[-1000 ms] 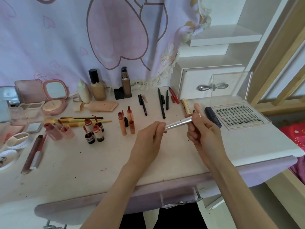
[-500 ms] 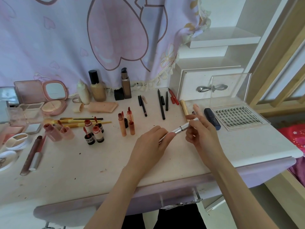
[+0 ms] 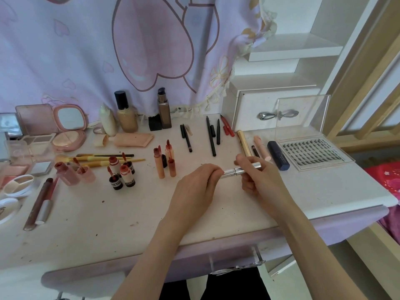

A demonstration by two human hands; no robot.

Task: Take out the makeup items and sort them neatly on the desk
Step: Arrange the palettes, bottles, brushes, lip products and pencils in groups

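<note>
A silver makeup tube (image 3: 240, 170) is held level just above the surface (image 3: 134, 213), gripped at both ends: the left hand (image 3: 194, 187) curls its fingers (image 3: 213, 169) round the near end, the right hand (image 3: 257, 180) pinches the far end. The step in hand appears to be closing or checking the tube before sorting it. The next move likely calls for laying it parallel beside the gold tube (image 3: 244, 142), pink tube (image 3: 261, 147) and dark blue tube (image 3: 278, 155) just behind the hands, near the lash tray (image 3: 313, 151), without nudging that row.
</note>
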